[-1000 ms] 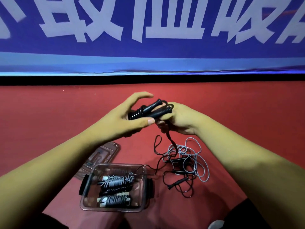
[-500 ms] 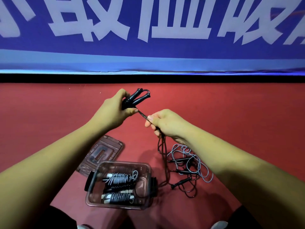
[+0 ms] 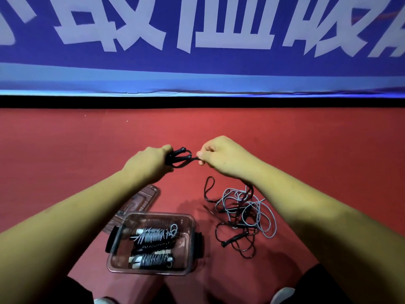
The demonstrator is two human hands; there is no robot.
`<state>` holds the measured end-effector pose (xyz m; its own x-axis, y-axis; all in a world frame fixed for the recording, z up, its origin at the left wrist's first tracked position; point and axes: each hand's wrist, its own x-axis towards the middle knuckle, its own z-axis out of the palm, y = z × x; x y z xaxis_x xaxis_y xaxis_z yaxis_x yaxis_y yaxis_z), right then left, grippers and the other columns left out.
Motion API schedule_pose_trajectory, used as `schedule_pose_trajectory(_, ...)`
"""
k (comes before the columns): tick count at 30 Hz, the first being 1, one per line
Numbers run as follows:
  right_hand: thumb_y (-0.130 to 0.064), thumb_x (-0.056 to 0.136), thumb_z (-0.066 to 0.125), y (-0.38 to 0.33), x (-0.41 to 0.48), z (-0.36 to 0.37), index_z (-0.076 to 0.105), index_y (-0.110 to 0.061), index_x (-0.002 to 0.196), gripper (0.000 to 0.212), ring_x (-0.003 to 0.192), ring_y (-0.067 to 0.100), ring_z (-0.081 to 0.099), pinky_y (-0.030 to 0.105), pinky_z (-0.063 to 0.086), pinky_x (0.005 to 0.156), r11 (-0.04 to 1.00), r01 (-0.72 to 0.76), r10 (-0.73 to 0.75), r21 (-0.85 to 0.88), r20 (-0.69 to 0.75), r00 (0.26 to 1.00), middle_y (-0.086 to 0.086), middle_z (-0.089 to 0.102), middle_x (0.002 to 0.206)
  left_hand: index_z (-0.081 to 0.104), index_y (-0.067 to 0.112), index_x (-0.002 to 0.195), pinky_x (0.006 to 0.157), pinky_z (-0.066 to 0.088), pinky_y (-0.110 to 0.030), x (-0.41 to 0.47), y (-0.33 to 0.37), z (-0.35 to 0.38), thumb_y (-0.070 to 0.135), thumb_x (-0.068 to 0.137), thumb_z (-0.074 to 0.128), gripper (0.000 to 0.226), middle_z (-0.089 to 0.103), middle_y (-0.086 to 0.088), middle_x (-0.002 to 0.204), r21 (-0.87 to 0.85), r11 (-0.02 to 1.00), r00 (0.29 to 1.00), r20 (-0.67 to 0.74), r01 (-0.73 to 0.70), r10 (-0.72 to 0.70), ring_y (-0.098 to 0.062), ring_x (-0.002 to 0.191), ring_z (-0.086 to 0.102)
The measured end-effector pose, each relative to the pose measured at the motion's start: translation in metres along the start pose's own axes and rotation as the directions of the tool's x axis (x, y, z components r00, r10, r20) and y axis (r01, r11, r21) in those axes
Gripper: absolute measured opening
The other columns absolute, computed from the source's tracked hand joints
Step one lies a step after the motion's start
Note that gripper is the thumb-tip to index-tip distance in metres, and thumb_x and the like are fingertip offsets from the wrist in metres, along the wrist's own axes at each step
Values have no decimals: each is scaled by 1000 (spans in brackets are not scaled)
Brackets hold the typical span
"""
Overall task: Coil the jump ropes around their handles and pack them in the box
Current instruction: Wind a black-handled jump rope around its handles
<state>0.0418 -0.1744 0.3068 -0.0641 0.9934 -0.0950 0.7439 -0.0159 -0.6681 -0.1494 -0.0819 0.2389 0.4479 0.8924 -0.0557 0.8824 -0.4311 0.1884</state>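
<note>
My left hand [image 3: 146, 165] grips two black jump rope handles [image 3: 179, 155] held side by side above the red floor. My right hand [image 3: 221, 155] pinches the black cord [image 3: 194, 159] just right of the handles; the cord runs under my right wrist down to the floor. A tangle of grey and black loose ropes [image 3: 243, 213] lies on the floor below my right forearm. The clear plastic box [image 3: 190, 238] sits near my knees and holds three coiled ropes [image 3: 153, 244].
The box lid [image 3: 140, 200] lies flat on the floor behind the box, partly under my left forearm. A blue banner with large white characters [image 3: 219, 40] hangs along the far wall. My shoes [image 3: 282, 295] show at the bottom edge.
My right hand let go of the handles, pulled the cord out to the right and now pinches it close beside them. Both hands have dropped lower towards the floor.
</note>
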Motion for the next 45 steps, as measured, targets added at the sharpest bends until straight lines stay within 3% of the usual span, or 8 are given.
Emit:
schedule_pose_trajectory(7, -31, 85, 71, 11, 8, -11, 69, -21, 85, 11, 77, 16, 57, 32, 49, 71, 948, 120, -139, -295, -45, 989, -8, 61, 75, 54, 21, 115, 75, 49, -32, -8, 22, 9, 30, 86, 69, 34, 68, -7, 105, -34, 993, 967, 227, -111, 116, -29, 96, 62)
schedule_pose_trajectory(11, -39, 88, 66, 17, 10, -23, 70, -23, 86, 17, 77, 21, 53, 30, 40, 67, 916, 120, -157, -382, -68, 985, -10, 55, 67, 61, 27, 98, 66, 39, -22, -26, 46, 2, 32, 81, 72, 20, 63, 10, 79, -112, 943, 876, 348, -314, 333, -13, 75, 58)
schedule_pose_trajectory(15, -38, 88, 66, 27, 10, -26, 70, -24, 82, 15, 61, 5, 44, 29, 37, 64, 942, 129, -165, -310, -91, 982, -12, 50, 59, 58, 23, 78, 51, 37, -19, -41, 60, -11, 66, 82, 63, 43, 54, 8, 56, -246, 900, 861, 282, -361, 423, -6, 51, 48)
schedule_pose_trajectory(23, -34, 88, 69, 36, 16, -28, 75, -23, 82, 13, 54, -7, 49, 9, 33, 53, 987, 119, -133, -108, -135, 982, -17, 59, 59, 61, 33, 89, 51, 36, -20, -51, 56, -32, 48, 97, 52, 19, 59, 4, 62, -508, 785, 840, 197, -354, 506, -6, 51, 49)
schedule_pose_trajectory(29, -33, 91, 67, 39, 16, -21, 75, -18, 86, 18, 51, -4, 48, 12, 36, 54, 997, 71, -71, 23, -19, 997, -17, 63, 56, 53, 22, 92, 51, 40, -28, -56, 51, -31, 45, 95, 54, 23, 63, -7, 67, -696, 682, 897, 124, -227, 425, -18, 53, 50)
schedule_pose_trajectory(32, -10, 92, 63, 41, 16, -16, 73, -4, 88, 13, 64, 12, 51, 27, 40, 62, 991, 37, -41, 125, 31, 999, 18, 66, 73, 45, 30, 115, 48, 36, -29, -56, 51, -36, 44, 94, 55, 28, 63, -26, 81, -853, 499, 933, 42, -153, 357, -20, 56, 46)
schedule_pose_trajectory(35, -13, 97, 56, 38, 16, -9, 66, -8, 76, 24, 57, 16, 42, 28, 39, 54, 935, -28, -1, 354, 82, 997, 12, 51, 66, 51, 30, 127, 47, 35, -26, -53, 53, -46, 27, 104, 47, 23, 56, -19, 76, -911, 370, 954, -73, -183, 292, -22, 57, 45)
schedule_pose_trajectory(45, -20, 102, 45, 6, 13, 2, 56, -13, 92, 17, 41, 4, 36, 19, 32, 44, 983, 117, -110, 141, -53, 993, -1, 46, 59, 53, 15, 113, 39, 32, -19, -31, 28, -67, 24, 91, 69, 29, 67, -10, 77, -867, 468, 982, -191, -170, 2, -18, 52, 54)
